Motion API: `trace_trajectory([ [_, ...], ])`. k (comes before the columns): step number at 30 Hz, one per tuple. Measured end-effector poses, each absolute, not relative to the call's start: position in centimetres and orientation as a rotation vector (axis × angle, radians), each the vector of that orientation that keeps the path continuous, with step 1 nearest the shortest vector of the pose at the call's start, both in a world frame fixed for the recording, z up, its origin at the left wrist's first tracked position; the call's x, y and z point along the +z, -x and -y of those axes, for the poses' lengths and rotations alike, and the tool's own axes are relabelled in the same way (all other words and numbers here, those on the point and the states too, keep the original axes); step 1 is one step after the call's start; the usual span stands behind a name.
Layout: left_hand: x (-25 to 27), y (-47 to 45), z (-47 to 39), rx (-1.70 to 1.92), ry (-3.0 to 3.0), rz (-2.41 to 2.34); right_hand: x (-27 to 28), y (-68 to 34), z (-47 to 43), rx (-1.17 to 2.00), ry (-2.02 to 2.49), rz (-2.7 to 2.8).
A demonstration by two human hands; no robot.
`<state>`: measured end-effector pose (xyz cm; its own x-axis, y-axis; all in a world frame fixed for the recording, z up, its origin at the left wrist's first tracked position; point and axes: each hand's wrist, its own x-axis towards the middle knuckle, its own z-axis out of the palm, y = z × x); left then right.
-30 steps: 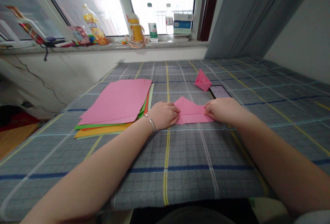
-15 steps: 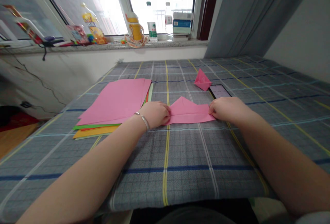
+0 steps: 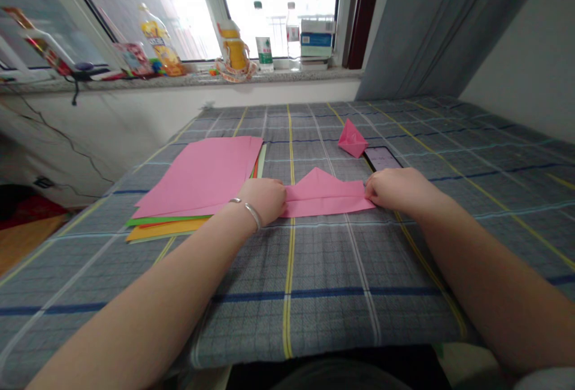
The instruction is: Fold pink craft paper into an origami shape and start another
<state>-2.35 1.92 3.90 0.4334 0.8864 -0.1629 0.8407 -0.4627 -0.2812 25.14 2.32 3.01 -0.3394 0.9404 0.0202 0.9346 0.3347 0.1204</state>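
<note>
A folded sheet of pink paper [image 3: 326, 197] lies on the checked cloth, a peak rising from the middle of its far edge and a crease running across it. My left hand [image 3: 266, 199], with a silver bangle at the wrist, is closed on the paper's left end. At the right end, my right hand [image 3: 386, 187] pinches the paper between thumb and curled fingers. Both fingertips are partly hidden. Beyond the right hand stands a small folded pink paper boat [image 3: 353, 139], beside a phone [image 3: 381, 158] lying screen up.
A stack of coloured paper [image 3: 202, 174], pink on top, lies left of my left hand. The plaid tablecloth [image 3: 332, 258] covers the table. Bottles, a yellow cup [image 3: 234, 51] and boxes [image 3: 317, 42] stand on the windowsill [image 3: 287, 77] behind.
My left hand has slid a little to the left along the pink paper, uncovering more of its left part. My right hand stays nearly in place at the right end.
</note>
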Motion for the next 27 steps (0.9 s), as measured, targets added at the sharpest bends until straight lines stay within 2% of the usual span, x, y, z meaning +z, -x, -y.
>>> trace_trajectory([
  [8, 4.1, 2.2, -1.9, 0.439, 2.427, 1.646, 4.1, -24.3, -1.8, 0.19, -1.704, -2.283],
  [17, 2.9, 3.6, -3.8, 0.195, 2.494, 1.727, 2.8, -25.5, -3.2, 0.08, -1.882, -2.375],
  [21, 2.4, 4.6, -4.9, 0.024, 2.631, 1.819, 1.6, -26.3, -4.7, -0.134, -2.173, -2.361],
  [24, 1.8, 5.2, -5.6, -0.129, 2.723, 1.854, 0.7, -26.4, -5.3, -0.524, -2.498, -2.25],
  [27, 1.3, 5.4, -5.9, -0.148, 2.754, 1.767, -0.1, -26.2, -5.5, -0.677, -2.541, -2.285],
])
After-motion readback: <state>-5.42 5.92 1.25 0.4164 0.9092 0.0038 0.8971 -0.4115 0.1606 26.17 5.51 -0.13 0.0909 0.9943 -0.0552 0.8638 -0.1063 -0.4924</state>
